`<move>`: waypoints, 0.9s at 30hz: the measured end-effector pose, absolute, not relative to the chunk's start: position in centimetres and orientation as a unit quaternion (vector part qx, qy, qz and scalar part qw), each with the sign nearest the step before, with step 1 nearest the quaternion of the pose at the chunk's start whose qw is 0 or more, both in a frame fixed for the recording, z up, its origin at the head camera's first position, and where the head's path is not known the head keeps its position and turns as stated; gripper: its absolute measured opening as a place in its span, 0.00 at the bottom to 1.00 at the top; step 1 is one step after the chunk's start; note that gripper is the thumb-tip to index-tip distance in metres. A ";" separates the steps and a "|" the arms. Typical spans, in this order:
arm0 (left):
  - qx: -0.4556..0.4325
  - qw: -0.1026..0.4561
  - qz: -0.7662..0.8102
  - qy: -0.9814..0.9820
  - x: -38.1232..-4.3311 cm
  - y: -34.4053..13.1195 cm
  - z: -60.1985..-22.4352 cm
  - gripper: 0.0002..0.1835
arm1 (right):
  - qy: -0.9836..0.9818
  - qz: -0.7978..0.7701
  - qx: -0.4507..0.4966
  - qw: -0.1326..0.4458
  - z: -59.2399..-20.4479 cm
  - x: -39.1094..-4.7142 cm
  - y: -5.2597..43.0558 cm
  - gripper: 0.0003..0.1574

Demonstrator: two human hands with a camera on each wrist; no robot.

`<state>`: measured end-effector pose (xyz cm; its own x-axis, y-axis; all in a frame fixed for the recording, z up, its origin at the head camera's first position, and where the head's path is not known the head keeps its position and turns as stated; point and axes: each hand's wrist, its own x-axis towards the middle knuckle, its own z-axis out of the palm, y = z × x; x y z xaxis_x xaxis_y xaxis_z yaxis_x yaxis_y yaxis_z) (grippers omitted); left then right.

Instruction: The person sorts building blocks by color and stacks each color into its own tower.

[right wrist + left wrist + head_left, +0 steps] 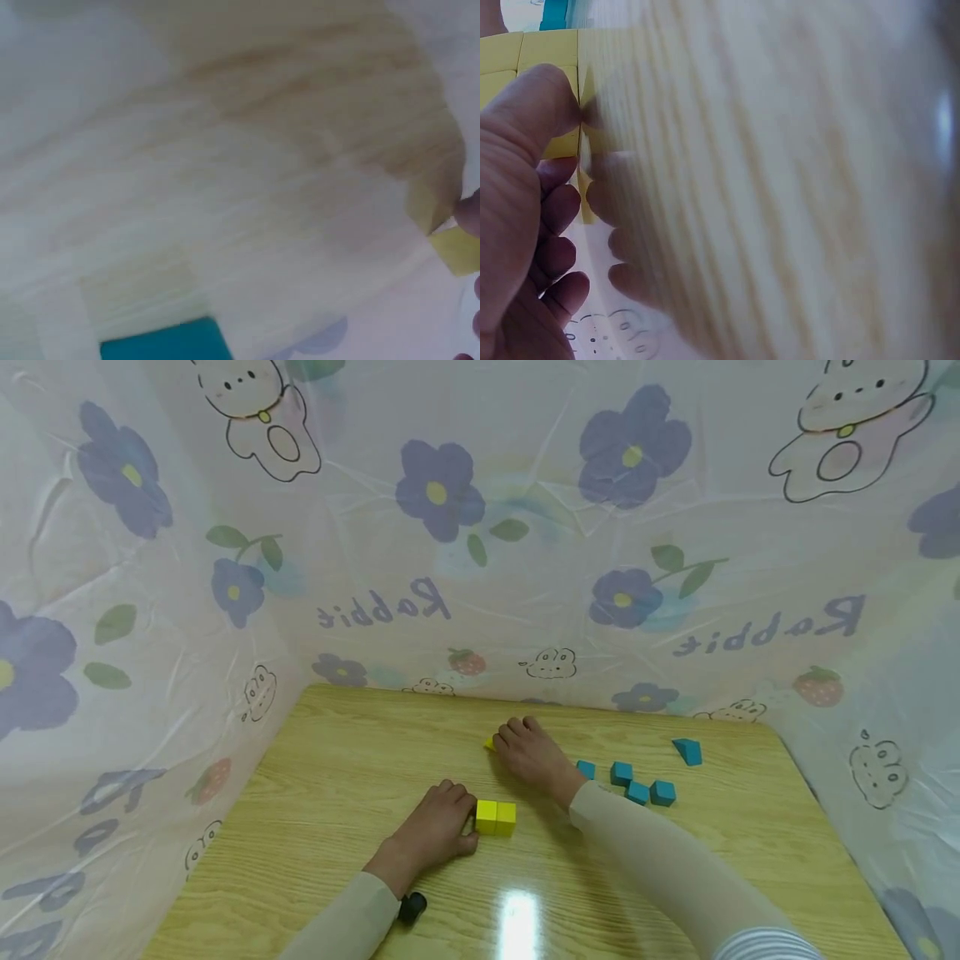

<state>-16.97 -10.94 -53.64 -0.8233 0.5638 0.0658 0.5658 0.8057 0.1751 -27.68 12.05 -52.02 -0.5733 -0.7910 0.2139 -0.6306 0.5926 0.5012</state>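
Two yellow cubes (496, 818) sit side by side, touching, on the wood-grain table. My left hand (435, 831) holds the left one, its thumb (544, 105) against the near face in the left wrist view and its other fingers curled beyond. Farther back, my right hand (531, 752) grips a small yellow block (489, 744), mostly hidden under the fingers in the head view; a pointed corner shows. The right wrist view catches part of this yellow block (459, 250) at the right edge, with a fingertip on it.
Several blue cubes (621, 773) lie beside the right forearm, one partly covered by the sleeve. A blue wedge block (688, 752) rests farther right. Near the left wrist is a black object (412, 907). Printed sheeting (525, 568) walls in the table (360, 752) at the back and sides.
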 end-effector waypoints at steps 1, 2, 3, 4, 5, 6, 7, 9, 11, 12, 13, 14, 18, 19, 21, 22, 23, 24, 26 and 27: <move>-0.297 0.006 -0.094 -0.950 -17.0 -10.9 -53.7 0.17 | -0.864 -0.192 0.414 0.212 -52.1 -27.6 12.1 0.06; -0.297 0.006 -0.093 -0.950 -17.0 -11.0 -53.7 0.17 | -0.863 -0.195 0.417 0.208 -52.1 -27.5 12.2 0.07; -0.298 0.006 -0.092 -0.950 -17.0 -11.0 -53.7 0.17 | -0.864 -0.195 0.417 0.203 -52.0 -27.4 12.2 0.09; -0.297 0.006 -0.091 -0.950 -17.0 -11.0 -53.7 0.17 | -0.869 -0.189 0.413 0.195 -51.9 -27.2 12.2 0.10; -0.298 0.006 -0.091 -0.950 -17.0 -11.0 -53.7 0.17 | -0.878 -0.176 0.406 0.184 -51.7 -27.1 12.3 0.12; -0.297 0.005 -0.092 -0.950 -17.0 -11.0 -53.7 0.17 | -0.890 -0.153 0.395 0.171 -51.5 -27.0 12.3 0.14; -0.298 0.004 -0.094 -0.950 -17.0 -11.0 -53.7 0.17 | -0.903 -0.128 0.380 0.156 -51.3 -26.8 12.3 0.17; -0.297 0.002 -0.097 -0.950 -17.0 -11.0 -53.8 0.18 | -0.926 -0.076 0.344 0.138 -51.0 -26.6 12.3 0.24; -0.297 0.003 -0.100 -0.950 -17.1 -11.0 -53.8 0.17 | -0.942 -0.037 0.310 0.125 -50.9 -26.5 12.4 0.29; -0.296 0.003 -0.100 -0.950 -17.1 -11.0 -53.8 0.17 | -0.946 -0.026 0.299 0.121 -50.9 -26.5 12.4 0.30; -0.296 0.003 -0.101 -0.950 -17.1 -11.0 -53.9 0.17 | -0.949 -0.025 0.292 0.119 -51.0 -26.5 12.4 0.30; -0.296 0.003 -0.101 -0.950 -17.1 -11.0 -53.8 0.17 | -0.950 -0.024 0.288 0.117 -51.0 -26.5 12.4 0.30; -0.296 0.004 -0.101 -0.950 -17.0 -11.0 -53.8 0.17 | -0.954 -0.011 0.279 0.106 -51.5 -26.6 12.2 0.27; -0.297 0.004 -0.102 -0.949 -17.0 -11.0 -53.8 0.17 | -0.956 -0.008 0.276 0.102 -51.6 -26.6 12.1 0.26; -0.298 0.005 -0.103 -0.949 -17.0 -11.0 -53.7 0.17 | -0.958 -0.005 0.270 0.096 -51.8 -26.6 12.0 0.23; -0.298 0.004 -0.103 -0.949 -17.0 -11.0 -53.7 0.17 | -0.959 -0.005 0.267 0.090 -51.9 -26.7 12.0 0.23; -0.298 0.003 -0.104 -0.949 -17.0 -11.0 -53.6 0.17 | -0.961 -0.004 0.264 0.086 -52.0 -26.7 11.9 0.22; -0.298 0.003 -0.104 -0.949 -17.0 -11.0 -53.6 0.18 | -0.962 -0.003 0.261 0.083 -52.1 -26.7 11.9 0.22; -0.298 0.003 -0.105 -0.949 -16.9 -11.0 -53.5 0.18 | -0.963 -0.003 0.257 0.078 -52.3 -26.8 11.9 0.21; -0.297 0.001 -0.105 -0.949 -16.9 -11.0 -53.4 0.18 | -0.964 -0.004 0.256 0.075 -52.4 -26.7 11.9 0.21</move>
<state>-16.91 -11.03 -53.42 -0.8234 0.5637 0.0650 0.5643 0.8015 0.1979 -26.74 11.89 -52.37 -0.8576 -0.4943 0.1419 -0.4931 0.8688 0.0464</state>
